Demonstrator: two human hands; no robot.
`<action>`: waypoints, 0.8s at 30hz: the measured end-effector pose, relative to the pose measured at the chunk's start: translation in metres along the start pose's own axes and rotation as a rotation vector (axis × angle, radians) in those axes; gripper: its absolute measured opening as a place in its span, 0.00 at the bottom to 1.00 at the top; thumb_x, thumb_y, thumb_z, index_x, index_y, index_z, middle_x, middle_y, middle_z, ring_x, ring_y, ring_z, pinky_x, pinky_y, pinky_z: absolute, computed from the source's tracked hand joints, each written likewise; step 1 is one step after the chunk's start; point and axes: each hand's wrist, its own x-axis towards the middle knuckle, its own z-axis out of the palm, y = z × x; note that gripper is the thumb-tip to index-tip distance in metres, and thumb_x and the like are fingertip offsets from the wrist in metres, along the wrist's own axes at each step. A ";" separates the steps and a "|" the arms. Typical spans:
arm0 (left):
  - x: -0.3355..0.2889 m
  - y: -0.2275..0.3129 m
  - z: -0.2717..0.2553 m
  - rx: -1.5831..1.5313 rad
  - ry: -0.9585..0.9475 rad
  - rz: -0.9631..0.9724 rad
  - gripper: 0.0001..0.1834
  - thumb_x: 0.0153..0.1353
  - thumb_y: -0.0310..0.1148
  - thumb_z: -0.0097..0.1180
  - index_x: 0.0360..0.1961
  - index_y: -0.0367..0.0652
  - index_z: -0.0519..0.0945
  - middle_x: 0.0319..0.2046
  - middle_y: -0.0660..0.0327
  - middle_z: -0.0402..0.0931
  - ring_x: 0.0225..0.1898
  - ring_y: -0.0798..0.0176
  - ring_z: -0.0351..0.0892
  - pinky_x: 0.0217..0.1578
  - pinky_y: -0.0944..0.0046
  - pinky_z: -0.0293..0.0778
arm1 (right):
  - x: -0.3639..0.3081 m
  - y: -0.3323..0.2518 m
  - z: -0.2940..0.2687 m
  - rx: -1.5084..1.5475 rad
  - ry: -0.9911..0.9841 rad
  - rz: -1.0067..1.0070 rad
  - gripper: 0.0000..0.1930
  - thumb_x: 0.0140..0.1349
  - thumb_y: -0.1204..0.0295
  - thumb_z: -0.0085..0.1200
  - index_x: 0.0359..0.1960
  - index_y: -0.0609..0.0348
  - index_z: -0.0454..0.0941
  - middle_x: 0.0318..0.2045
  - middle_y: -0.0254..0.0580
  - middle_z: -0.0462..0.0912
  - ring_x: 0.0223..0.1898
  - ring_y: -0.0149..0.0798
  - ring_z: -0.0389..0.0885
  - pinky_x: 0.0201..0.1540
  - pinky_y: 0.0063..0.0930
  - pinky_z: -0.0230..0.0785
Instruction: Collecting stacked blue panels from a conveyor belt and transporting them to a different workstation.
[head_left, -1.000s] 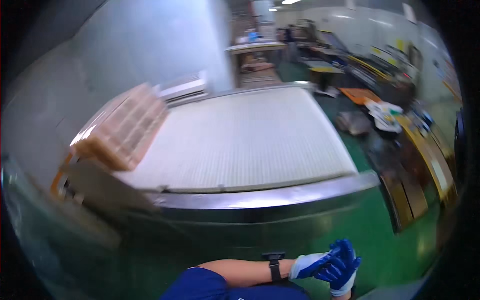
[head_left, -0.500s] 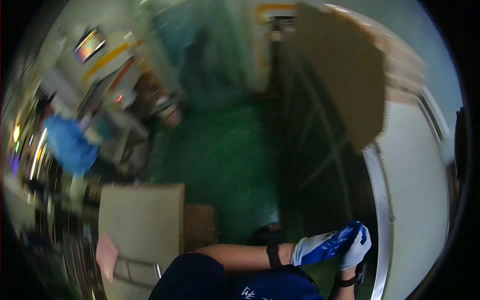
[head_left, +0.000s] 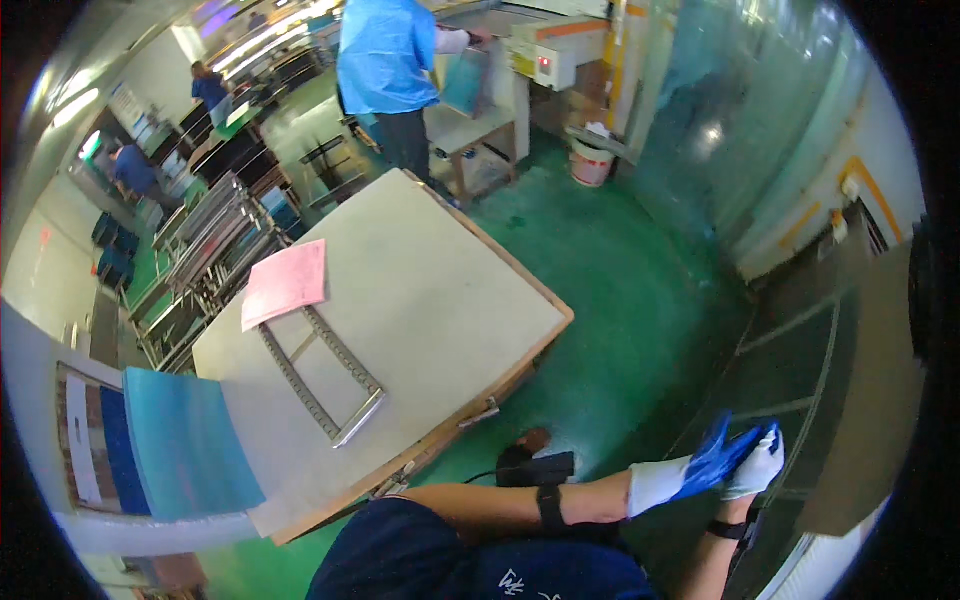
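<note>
White fabric gloves (head_left: 655,486) with blue coating cover the left hand (head_left: 705,468), fingers extended, and the curled right hand (head_left: 757,468) touching it; whether the right grips anything cannot be told. To their left, a flat tabletop (head_left: 450,290) bears a pink sheet (head_left: 288,284) and slim metal frame (head_left: 358,419).

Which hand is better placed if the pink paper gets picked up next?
Probably the left hand: it is on the side nearer the table and the pink paper lying there. The right hand is farther from both. The hands are together, so they would likely need to part first.
</note>
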 end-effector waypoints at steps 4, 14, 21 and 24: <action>-0.017 0.073 -0.064 0.242 -0.031 -0.274 0.28 0.70 0.36 0.49 0.67 0.34 0.62 0.65 0.52 0.65 0.65 0.58 0.64 0.67 0.62 0.56 | 0.067 -0.016 0.032 0.200 0.082 0.006 0.20 0.72 0.59 0.44 0.41 0.68 0.77 0.31 0.36 0.79 0.32 0.31 0.73 0.37 0.28 0.68; 0.007 0.156 -0.113 1.051 0.418 0.079 0.25 0.62 0.40 0.60 0.55 0.38 0.73 0.41 0.50 0.80 0.43 0.53 0.80 0.47 0.60 0.75 | 0.024 -0.162 0.176 0.142 -0.786 -0.333 0.16 0.63 0.65 0.51 0.43 0.66 0.81 0.40 0.48 0.85 0.41 0.42 0.82 0.48 0.34 0.72; 0.017 0.156 -0.186 0.766 1.049 0.634 0.22 0.65 0.42 0.56 0.52 0.37 0.70 0.36 0.52 0.77 0.38 0.61 0.77 0.40 0.58 0.73 | 0.023 -0.186 0.223 0.969 -0.993 0.213 0.32 0.71 0.48 0.41 0.63 0.66 0.66 0.55 0.46 0.76 0.55 0.41 0.76 0.59 0.40 0.66; 0.029 0.169 -0.122 0.580 0.614 0.753 0.31 0.66 0.40 0.57 0.64 0.39 0.61 0.52 0.55 0.72 0.53 0.64 0.70 0.57 0.60 0.67 | 0.011 -0.203 0.241 1.153 -1.166 0.462 0.34 0.71 0.44 0.34 0.60 0.65 0.69 0.56 0.48 0.76 0.56 0.46 0.74 0.62 0.41 0.63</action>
